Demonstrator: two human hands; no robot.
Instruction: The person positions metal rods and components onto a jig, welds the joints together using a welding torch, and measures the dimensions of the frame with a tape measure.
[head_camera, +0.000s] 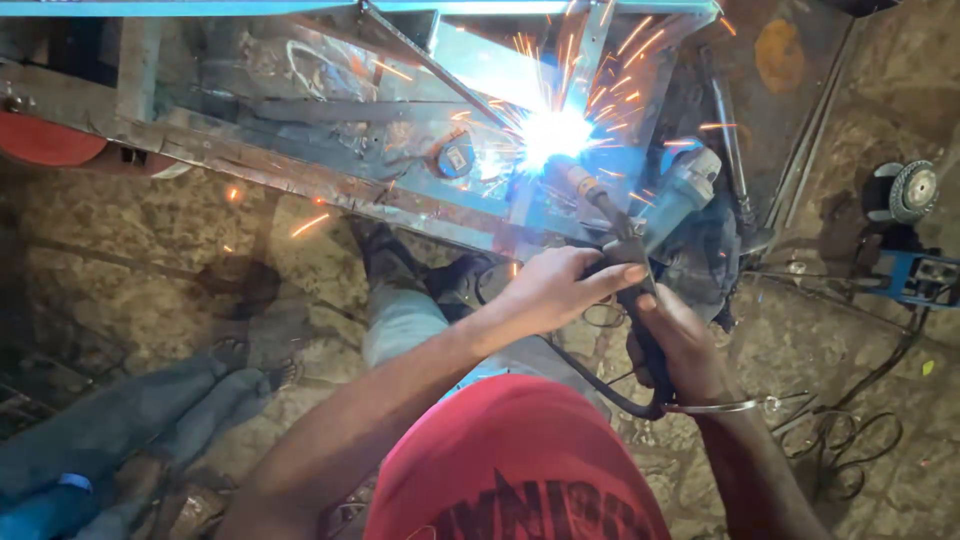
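Both hands grip the welding torch (625, 250): the right hand (680, 345) is clenched round its handle, and the left hand (555, 290) closes its fingers (615, 278) over the neck to steady it. The tip meets the blue metal frame (470, 215) at 12 o'clock, throwing sparks (550, 130). An angle grinder (685, 190) rests at 1 o'clock.

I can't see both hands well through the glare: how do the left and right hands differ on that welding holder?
The left hand sits higher, nearer the sparks, with fingers stretched forward over the head of the welding holder. The right hand sits lower and nearer the body, wrapped in a fist around the black grip, with a bangle at its wrist; the left wrist is bare. Both are ungloved and on the same tool.
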